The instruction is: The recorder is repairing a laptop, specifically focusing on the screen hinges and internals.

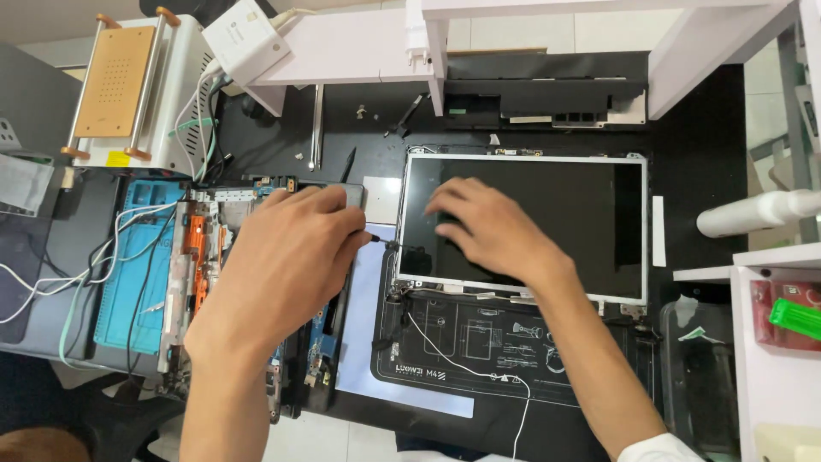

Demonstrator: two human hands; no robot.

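Your left hand (286, 257) is closed around a small screwdriver (369, 237), and its dark tip meets the left edge of the laptop screen panel (547, 214) near the lower left corner, where a small bracket or screw seems to sit — it is too small to tell which. The panel lies flat in the middle of the workbench (701, 145), on a dark printed mat (479, 342). Your right hand (492, 231) rests on the glass with the fingers spread apart, gripping nothing, only pressing.

To do this step well, keep the driver straight along the screw and press gently; let the flat hand steady the panel, but put little weight on the glass, because it cracks easily. Mind the thin white cable (466, 370) that runs over the mat below the panel.

Just beside your left hand lies the opened laptop base (201, 257) with its orange and blue parts, on a blue mat (137, 282). At the far left corner stands a machine with an orange plate (114, 81) and a white power adapter (246, 38). At the right edge — a white shelf (774, 342) with a green object (797, 316) and a white bottle (757, 214).
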